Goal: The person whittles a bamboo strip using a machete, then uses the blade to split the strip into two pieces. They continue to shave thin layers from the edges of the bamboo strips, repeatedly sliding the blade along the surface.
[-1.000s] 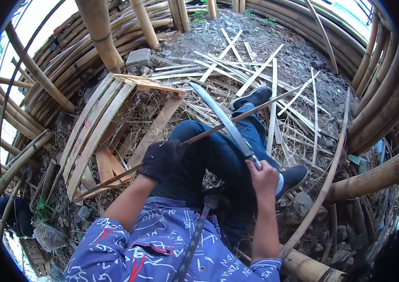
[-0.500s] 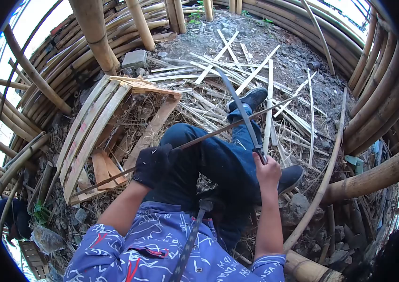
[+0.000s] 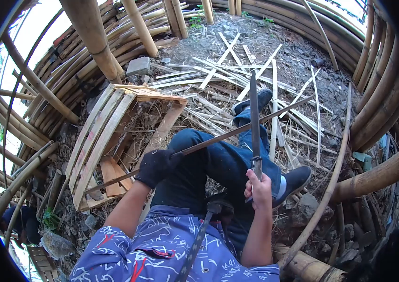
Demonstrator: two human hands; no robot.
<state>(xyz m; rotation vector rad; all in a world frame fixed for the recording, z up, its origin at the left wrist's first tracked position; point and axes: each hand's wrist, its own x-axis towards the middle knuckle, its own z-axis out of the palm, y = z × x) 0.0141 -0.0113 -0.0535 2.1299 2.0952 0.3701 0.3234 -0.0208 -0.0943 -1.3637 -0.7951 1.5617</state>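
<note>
In a black glove, my left hand is closed around a long, thin brown bamboo strip. The strip slants across my bent knee, its far end up to the right and its near end by the wooden crate. My bare right hand grips the handle of a machete, fingers wrapped around it. Its long, dark blade points away from me and overlaps the strip in this view, over my outstretched leg.
Pale split bamboo strips lie scattered ahead on the rubble ground. Thick bamboo poles rise at the left, and more poles stack up on the right. A grey block sits behind the crate. One long cane curves along my right.
The machete has swung from a leftward slant to nearly straight ahead, and my right hand has turned and dropped slightly. My left hand keeps its hold on the strip. The view has shifted a little.
</note>
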